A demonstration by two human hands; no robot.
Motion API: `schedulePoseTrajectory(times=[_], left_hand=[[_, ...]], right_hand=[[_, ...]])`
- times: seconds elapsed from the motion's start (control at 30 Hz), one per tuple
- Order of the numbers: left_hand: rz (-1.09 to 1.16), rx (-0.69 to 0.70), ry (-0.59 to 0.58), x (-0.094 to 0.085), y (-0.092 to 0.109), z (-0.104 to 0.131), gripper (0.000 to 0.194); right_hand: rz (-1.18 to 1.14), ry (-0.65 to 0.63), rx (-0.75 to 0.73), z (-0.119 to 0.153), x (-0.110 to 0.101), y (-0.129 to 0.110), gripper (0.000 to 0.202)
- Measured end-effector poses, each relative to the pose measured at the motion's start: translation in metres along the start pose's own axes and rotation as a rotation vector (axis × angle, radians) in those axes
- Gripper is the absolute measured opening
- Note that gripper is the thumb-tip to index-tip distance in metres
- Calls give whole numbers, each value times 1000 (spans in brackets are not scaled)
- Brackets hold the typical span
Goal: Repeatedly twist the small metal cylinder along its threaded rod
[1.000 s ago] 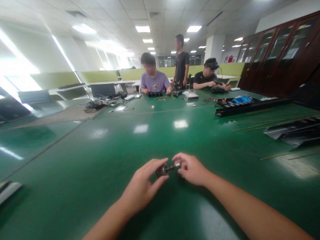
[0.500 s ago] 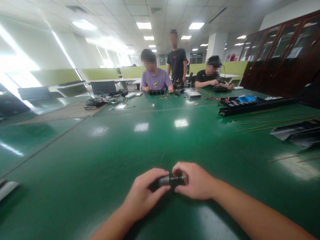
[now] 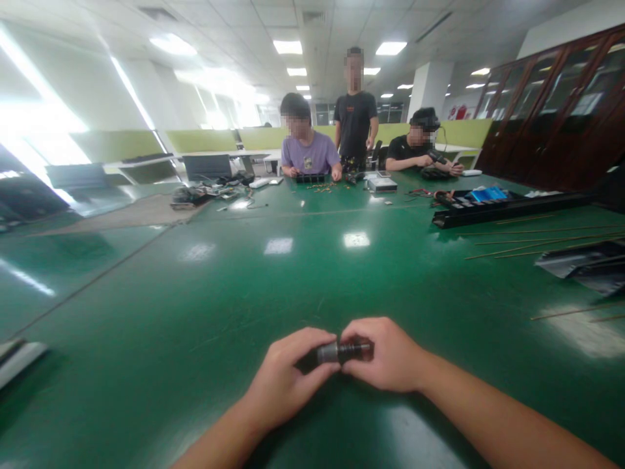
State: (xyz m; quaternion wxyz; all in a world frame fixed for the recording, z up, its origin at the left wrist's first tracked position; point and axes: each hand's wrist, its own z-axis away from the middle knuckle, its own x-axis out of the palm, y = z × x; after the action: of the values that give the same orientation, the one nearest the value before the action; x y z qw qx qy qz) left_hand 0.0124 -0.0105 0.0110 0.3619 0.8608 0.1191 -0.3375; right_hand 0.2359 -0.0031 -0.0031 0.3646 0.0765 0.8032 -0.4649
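A short cylinder (image 3: pixel 328 353), grey on its left half and black and ribbed on its right, lies lengthwise between my hands low in the middle of the head view. Its exact kind is not clear. My left hand (image 3: pixel 288 371) grips the grey end, thumb below and fingers above. Around the black end, my right hand (image 3: pixel 385 355) is closed with thumb and fingertips. The fingertips of both hands almost meet at the middle of the cylinder. Parts of both ends are hidden by the hands.
Beneath my hands is a glossy green table (image 3: pixel 244 293). Black channels (image 3: pixel 586 260) and thin rods (image 3: pixel 512 251) lie right. Tangled cables and parts (image 3: pixel 209 192) are far left. Across the table, a person in a purple shirt (image 3: pixel 310 156) sits by scattered small pieces (image 3: pixel 319 187).
My right hand's fingers have moved closer around the black end, and the gap between my hands has narrowed. The view has turned slightly left. The standing person has shifted right.
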Motion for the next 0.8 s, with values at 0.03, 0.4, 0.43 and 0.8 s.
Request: schedulePoseTrajectory(times=[0.03,0.4,0.43,0.8], left_hand=[[2,-6,-7,0,0,0,22],[51,-22,-60,1,-3,0,23],[49,-20,-60,1,-3,0,24],[16,-54,-49,4,-2,2,22]], right_hand=[[-2,6,-2,0,0,-1,18],[37,-13,-54,1,-1,1,15],[38,-17,-63,1,-1,1,16],[33,-12,-88,1,1,3,10]])
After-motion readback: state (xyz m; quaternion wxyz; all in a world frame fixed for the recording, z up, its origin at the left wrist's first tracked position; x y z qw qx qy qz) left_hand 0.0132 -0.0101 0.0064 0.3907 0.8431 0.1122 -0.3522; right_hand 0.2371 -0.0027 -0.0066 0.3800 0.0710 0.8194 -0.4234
